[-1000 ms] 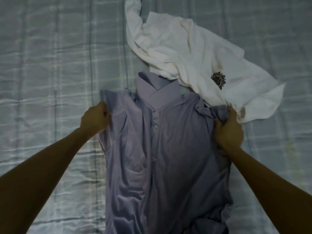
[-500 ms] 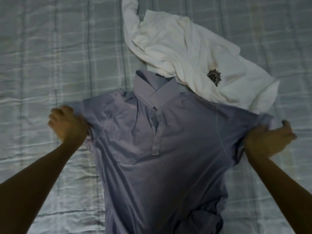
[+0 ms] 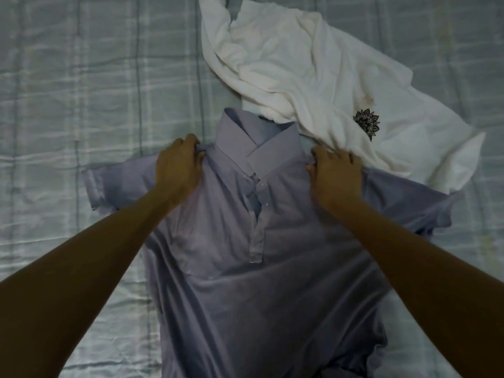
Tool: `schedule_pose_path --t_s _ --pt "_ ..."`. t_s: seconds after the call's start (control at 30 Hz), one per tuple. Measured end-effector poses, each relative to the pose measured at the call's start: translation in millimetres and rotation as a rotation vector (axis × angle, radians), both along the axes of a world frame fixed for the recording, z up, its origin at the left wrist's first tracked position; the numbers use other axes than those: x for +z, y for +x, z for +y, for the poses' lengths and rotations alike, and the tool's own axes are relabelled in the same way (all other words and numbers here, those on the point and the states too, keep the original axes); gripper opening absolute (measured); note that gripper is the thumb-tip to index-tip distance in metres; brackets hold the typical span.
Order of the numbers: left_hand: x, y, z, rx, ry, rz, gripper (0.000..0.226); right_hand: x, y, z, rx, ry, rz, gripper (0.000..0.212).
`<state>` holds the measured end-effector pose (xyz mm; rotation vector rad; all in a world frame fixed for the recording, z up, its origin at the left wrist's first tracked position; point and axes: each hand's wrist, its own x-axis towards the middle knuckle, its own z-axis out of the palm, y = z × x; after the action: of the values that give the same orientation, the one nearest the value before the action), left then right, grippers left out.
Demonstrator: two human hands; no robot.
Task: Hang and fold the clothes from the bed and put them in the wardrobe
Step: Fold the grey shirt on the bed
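While both hands, left (image 3: 178, 165) and right (image 3: 334, 175), pinch the polo (image 3: 245, 268) shoulders (unfolded), a white shirt (image 3: 300, 72) waits at 1 o'clock.

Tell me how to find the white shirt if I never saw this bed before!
Start with the pale checked bedspread that fills the view. A lavender collared shirt lies flat in its middle, and the white shirt sits crumpled just beyond its collar, toward the right. It is the only white garment, and it has a small dark flower-like print.
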<state>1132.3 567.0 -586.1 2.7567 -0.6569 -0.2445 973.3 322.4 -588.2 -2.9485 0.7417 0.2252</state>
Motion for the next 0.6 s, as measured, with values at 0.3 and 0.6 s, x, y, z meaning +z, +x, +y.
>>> schedule_pose_path --t_s 0.3,0.6 --pt "2.8 0.9 2.8 0.421 0.14 0.05 0.029 1.7 4.4 -14.0 -0.095 -0.082 -0.016 0.026" --pt "-21.8 -54.1 -10.0 -0.205 0.136 0.037 0.059 -26.3 -47.8 43.6 0.13 0.074 -0.173 0.049"
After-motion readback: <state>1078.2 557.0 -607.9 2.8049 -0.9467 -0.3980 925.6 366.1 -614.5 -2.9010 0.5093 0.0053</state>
